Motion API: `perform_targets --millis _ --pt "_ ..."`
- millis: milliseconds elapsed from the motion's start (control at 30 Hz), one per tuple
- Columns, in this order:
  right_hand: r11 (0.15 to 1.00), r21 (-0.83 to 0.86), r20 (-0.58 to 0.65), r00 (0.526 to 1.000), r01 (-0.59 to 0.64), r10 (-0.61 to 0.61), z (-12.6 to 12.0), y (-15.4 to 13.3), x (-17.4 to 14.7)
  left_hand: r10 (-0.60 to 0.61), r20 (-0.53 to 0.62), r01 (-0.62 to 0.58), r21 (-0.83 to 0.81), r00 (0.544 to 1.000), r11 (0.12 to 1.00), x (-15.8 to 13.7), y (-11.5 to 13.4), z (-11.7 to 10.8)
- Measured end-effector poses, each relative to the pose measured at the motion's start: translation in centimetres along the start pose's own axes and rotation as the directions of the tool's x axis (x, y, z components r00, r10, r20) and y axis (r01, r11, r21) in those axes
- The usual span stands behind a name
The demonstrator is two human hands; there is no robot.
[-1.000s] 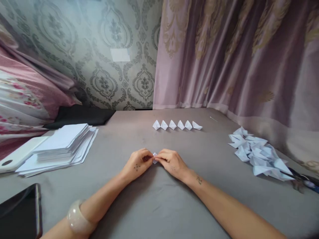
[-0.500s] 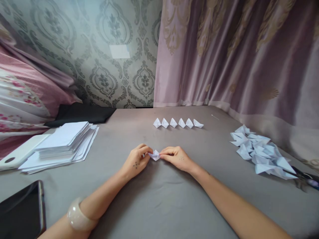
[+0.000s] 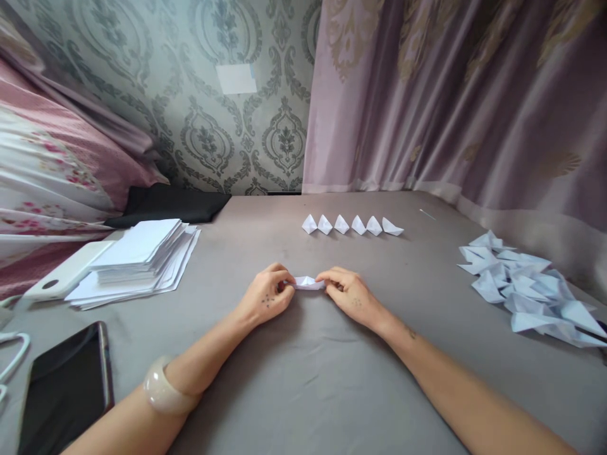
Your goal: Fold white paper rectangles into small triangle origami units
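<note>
A small folded white paper boat (image 3: 308, 284) stretches between my two hands, just above or on the grey tabletop (image 3: 303, 379). My left hand (image 3: 271, 294) pinches its left end between thumb and fingers. At the other end, my right hand (image 3: 349, 295) grips the paper the same way. The fingers cover both tips of the boat, while its low middle peak shows. Beyond the hands stands a row of several small folded paper boats (image 3: 341, 224); the rightmost one leans differently from the others.
On the right lies a heap of larger folded paper pieces (image 3: 531, 284), with a dark tool partly under it. To the left are a stack of white paper (image 3: 137, 253), a white power bank-like object (image 3: 66, 272), a phone (image 3: 66, 385) and a black cloth or case (image 3: 175, 205).
The paper between my hands has gone from a compact pointed shape to a longer, flatter boat, and my hands are farther apart. The camera view has shifted slightly.
</note>
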State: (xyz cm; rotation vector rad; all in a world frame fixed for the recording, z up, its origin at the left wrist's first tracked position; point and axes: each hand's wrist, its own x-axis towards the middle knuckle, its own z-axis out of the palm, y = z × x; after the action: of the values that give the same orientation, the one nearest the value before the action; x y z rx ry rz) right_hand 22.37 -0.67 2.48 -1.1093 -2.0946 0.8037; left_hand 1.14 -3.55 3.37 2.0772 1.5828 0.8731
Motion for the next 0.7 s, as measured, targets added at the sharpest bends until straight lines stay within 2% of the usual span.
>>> perform_targets --millis 67,133,300,567,700 --pt "0.988 -0.089 0.030 0.992 0.123 -0.121 -0.1 -0.2 -0.3 -0.004 0.014 0.003 0.009 1.000 1.000 -0.1 0.2 0.0" --pt "0.972 -0.162 0.069 0.985 0.170 -0.161 -0.2 -0.5 -0.5 -0.004 0.026 0.003 0.027 1.000 1.000 -0.1 0.4 0.0" --pt "0.913 -0.367 0.093 0.983 0.179 -0.156 -0.1 -1.4 -1.0 -0.008 0.008 0.007 0.082 1.000 0.997 0.0 0.4 0.2" --pt "0.754 -0.587 0.228 0.954 0.294 -0.194 0.4 -2.5 -1.4 0.015 -0.056 -0.012 0.056 0.998 0.998 -0.4 0.7 1.0" --pt "0.771 -0.582 0.214 0.963 0.260 -0.163 0.8 -3.6 -1.6 0.035 -0.175 -0.050 -0.082 0.984 0.995 -0.5 1.1 1.2"
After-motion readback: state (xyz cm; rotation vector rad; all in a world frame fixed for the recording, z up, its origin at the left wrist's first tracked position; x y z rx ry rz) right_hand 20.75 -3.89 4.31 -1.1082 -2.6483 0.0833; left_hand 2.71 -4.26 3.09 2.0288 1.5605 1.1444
